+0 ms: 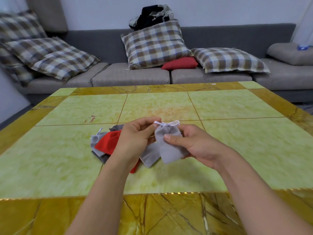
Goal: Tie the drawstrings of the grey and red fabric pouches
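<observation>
A light grey pouch [169, 146] is held above the table, its neck gathered and its white drawstring [167, 123] looped in a bow on top. My right hand [191, 143] holds the pouch body, thumb across its front. My left hand [135, 134] pinches the left end of the drawstring. Under my left hand lies a pile of pouches: a red pouch [108, 141], a light grey one [95, 139] at the left with its string loose, a darker grey one [116, 127] behind, and another grey pouch [149, 156] partly hidden.
The table [237, 141] has a green marbled top with a golden border. Behind it stands a grey sofa [132, 75] with plaid cushions, a red cushion [180, 63] and a heap of dark clothes [152, 16].
</observation>
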`<action>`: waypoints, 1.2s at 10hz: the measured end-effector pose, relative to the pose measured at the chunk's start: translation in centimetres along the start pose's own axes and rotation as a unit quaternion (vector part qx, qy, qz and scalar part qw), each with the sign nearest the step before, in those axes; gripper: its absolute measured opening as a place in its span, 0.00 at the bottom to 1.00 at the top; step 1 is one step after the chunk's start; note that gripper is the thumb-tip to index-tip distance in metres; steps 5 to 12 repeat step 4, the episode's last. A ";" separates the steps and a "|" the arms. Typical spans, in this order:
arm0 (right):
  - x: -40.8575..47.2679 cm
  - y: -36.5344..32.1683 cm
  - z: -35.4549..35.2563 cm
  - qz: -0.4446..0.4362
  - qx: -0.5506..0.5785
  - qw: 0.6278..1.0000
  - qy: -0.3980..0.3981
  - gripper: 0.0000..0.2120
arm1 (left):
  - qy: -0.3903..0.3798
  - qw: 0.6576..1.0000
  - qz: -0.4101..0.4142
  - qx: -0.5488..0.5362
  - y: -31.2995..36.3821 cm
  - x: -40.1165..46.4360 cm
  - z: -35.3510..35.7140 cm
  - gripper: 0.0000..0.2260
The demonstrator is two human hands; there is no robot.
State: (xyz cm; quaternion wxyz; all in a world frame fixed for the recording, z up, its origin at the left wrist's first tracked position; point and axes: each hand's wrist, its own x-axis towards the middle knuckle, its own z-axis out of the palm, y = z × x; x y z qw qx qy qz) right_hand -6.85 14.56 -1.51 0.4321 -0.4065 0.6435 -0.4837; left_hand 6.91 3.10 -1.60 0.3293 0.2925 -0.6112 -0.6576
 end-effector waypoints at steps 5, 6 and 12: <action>4.9 4.3 2.2 0.043 -0.199 0.964 0.172 0.35 | 0.070 0.979 0.004 0.189 -2.0 1.4 -1.8 0.18; 4.9 4.3 2.2 0.043 -0.199 0.964 0.172 0.35 | 0.070 0.979 0.004 0.189 -2.0 1.4 -1.8 0.18; 4.9 4.3 2.2 0.043 -0.199 0.964 0.172 0.35 | 0.070 0.979 0.004 0.189 -2.0 1.4 -1.8 0.18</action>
